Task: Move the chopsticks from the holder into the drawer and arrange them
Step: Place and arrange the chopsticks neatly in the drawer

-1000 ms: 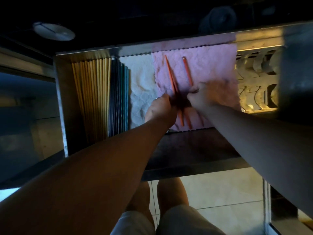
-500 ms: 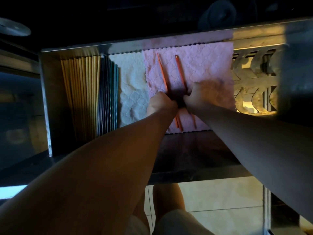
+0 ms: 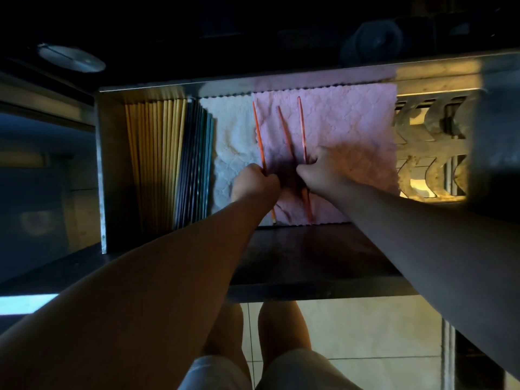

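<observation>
Across the near edge of the open metal drawer (image 3: 102,170), both forearms reach in. The left hand (image 3: 254,184) pinches 1 thin orange chopstick (image 3: 259,139) at the left border of the pink quilted cloth (image 3: 351,130), seemingly steering it toward the sorted rows. The right hand (image 3: 319,167) curls around 2 more orange chopsticks (image 3: 286,136), pinning them. Half a second earlier only 2 sticks showed, close together; now 3 fan apart. Beyond, along the left wall, yellow chopsticks (image 3: 157,153) and dark chopsticks (image 3: 194,159) lie packed parallel.
</observation>
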Available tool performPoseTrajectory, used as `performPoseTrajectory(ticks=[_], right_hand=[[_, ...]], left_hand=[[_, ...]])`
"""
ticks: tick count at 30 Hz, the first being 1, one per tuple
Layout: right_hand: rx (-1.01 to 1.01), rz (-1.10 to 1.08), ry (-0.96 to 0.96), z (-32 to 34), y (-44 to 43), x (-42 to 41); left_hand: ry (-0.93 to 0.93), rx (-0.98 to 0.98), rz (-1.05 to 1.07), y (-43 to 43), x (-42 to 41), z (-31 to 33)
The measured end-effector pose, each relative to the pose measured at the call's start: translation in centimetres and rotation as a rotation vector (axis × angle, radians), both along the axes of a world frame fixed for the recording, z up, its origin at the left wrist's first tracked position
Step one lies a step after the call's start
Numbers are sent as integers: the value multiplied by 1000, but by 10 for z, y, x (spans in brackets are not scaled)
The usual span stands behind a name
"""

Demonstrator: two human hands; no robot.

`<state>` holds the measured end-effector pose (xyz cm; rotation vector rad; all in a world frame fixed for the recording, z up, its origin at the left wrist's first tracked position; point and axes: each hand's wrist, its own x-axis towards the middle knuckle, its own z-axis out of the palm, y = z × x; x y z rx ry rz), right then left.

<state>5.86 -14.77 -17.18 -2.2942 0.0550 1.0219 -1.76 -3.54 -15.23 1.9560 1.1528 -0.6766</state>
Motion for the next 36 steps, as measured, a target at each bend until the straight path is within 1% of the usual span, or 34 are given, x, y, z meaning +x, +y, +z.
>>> performPoseTrajectory(ticks=[2, 8, 14, 20, 22, 25, 27, 29, 32, 36], right_hand=[[-19, 34, -17, -5, 3, -2], [-26, 29, -29, -19, 15, -7], [-157, 74, -73, -22, 28, -6], [2, 88, 10, -8, 64, -24], [8, 78, 34, -8, 81, -30], [33, 39, 141, -12, 107, -42], [21, 90, 188, -13, 120, -50], [-28, 165, 168, -13, 130, -55], [-44, 93, 141, -12, 139, -60], [-20, 75, 110, -11, 147, -67]], left_hand=[[-10, 8, -5, 10, -7, 2], [-34, 20, 13, 35, -24, 0], [-71, 40, 6, 54, -34, -2], [-83, 62, -34, 79, -46, 3], [-74, 64, -37, 92, -50, 4], [-49, 86, -43, 112, -58, 5], [-44, 86, -49, 126, -63, 5], [-41, 77, -54, 137, -68, 3], [-39, 45, -50, 150, -76, -2], [-52, 13, -51, 157, -83, -8]])
